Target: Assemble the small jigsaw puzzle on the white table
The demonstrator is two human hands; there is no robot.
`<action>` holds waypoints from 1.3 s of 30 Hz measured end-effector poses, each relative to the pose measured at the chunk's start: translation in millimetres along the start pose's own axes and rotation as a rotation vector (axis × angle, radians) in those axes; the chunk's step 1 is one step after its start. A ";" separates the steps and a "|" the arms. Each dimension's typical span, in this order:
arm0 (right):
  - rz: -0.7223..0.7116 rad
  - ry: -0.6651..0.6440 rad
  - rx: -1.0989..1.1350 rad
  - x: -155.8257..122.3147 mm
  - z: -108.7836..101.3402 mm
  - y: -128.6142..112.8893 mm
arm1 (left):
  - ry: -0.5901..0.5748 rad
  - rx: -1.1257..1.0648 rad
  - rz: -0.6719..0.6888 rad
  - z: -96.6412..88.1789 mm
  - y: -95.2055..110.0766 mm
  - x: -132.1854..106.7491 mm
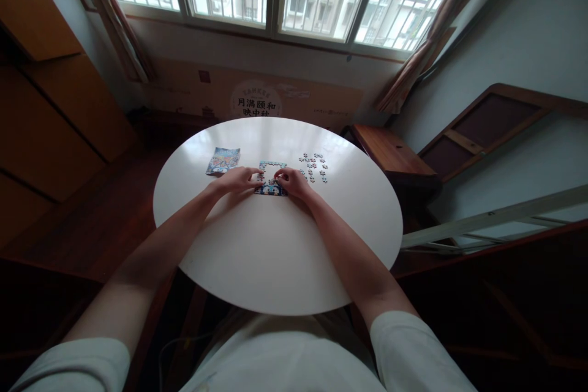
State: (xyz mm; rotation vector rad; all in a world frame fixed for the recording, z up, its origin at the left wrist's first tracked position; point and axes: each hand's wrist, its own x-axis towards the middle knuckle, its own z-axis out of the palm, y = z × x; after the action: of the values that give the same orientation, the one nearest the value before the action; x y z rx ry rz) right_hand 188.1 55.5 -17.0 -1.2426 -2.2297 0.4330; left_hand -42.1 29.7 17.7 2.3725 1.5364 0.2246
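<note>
A partly built blue jigsaw puzzle (pixel 272 166) lies on the round white table (pixel 275 257), its frame joined and its middle bare. My left hand (pixel 236 180) rests on the puzzle's left side with fingers curled, pinching at its edge. My right hand (pixel 292 182) sits on the right side, fingers bent and pinched over a small piece I can barely see. The two hands' fingertips nearly meet above the lower row. Loose puzzle pieces (pixel 314 166) are spread to the right of the puzzle, close beyond my right hand.
A small printed picture card (pixel 223 160) lies left of the puzzle. A flat cardboard box (pixel 257 98) with printed characters leans under the window. A wooden stand (pixel 390 156) sits right of the table, wooden cabinets (pixel 41 104) to the left.
</note>
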 end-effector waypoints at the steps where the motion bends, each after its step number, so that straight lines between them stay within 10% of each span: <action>1: -0.001 0.000 -0.001 0.1 0.1 0.3 | 0.000 0.000 0.001 0.2 -0.1 0.1; 39: 0.009 0.003 0.005 0.6 0.5 0.9 | 0.000 0.001 0.008 0.9 -0.8 0.9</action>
State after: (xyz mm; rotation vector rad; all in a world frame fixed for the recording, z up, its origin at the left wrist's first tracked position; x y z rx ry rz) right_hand 188.1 56.4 -17.7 -1.2501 -2.2205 0.4395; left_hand -42.2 30.7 16.6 2.3798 1.5281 0.2254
